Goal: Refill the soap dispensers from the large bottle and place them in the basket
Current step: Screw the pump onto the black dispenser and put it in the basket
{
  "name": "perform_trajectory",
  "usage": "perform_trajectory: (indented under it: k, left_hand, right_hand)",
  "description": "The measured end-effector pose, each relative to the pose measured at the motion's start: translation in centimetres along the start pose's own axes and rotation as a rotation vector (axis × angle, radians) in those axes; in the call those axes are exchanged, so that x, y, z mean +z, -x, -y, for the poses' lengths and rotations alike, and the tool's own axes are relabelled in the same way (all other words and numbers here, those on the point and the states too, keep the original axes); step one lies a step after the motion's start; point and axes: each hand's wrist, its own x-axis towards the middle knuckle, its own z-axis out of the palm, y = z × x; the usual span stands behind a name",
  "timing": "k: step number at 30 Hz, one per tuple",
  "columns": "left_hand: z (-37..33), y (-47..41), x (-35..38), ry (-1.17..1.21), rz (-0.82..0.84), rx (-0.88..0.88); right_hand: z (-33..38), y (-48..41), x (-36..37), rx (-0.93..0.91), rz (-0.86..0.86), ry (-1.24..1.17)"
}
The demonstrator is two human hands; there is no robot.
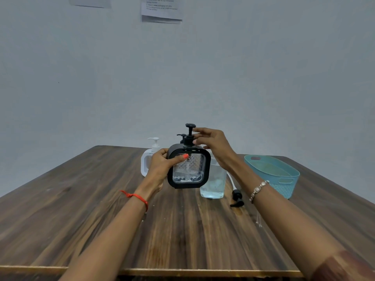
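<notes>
Black soap dispenser is lifted clear of the wooden table. The left hand grips its left side, thumb across the front, and the right hand pinches its pump from the right. The teal basket stands well to the right.

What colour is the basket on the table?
The basket is light teal blue, with a woven-look wall; the head view shows it.

wooden table | pale wall | printed notice, top | paper sheet, top-left
</notes>
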Motion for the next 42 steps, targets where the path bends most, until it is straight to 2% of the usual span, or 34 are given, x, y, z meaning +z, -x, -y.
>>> perform_trajectory:
  k: [5,9,11,13,15,19,25,30,42]
  left_hand:
    - [-0.2,0.3,0.4,-0.010,0.026,0.003]
    - [-0.2,0.2,0.3,0.006,0.032,0.001]
    - [-0.3,0.3,0.3,0.004,0.031,0.001]
    - [-0.3,0.3,0.3,-0.001,0.035,-0.001]
    - [-0.3,0.4,0.4,0.006,0.035,-0.003]
    - [-0.3,0.6,0.3,0.013,0.034,0.000]
    - [-0.5,0.8,0.6,-0.007,0.046,0.000]
    - [-0.3,1.0,0.7,0.029,0.036,-0.006]
    - [0.2,0.9,1.2,-0.031,-0.026,0.010]
  right_hand:
    - [-0.2,-0.2,0.3,0.019,-0.005,0.157]
    - [-0.1,-0.3,0.2,0.085,0.135,0.052]
    - [0.0,-0.3,0.2,0.071,0.073,0.073]
    - [-0.4,-0.4,0.5,0.044,-0.032,0.193]
    - [-0.5,-0.4,0.9,0.050,-0.045,0.249]
    - [0.1,-0.5,0.2,0.075,0.139,0.054]
    - [-0.1,-0.4,0.6,0.045,-0.019,0.217]
    - [-0.3,-0.5,-0.2,0.101,0.154,0.079]
    - [-0.6,0.8,1.2,0.025,-0.125,0.150]
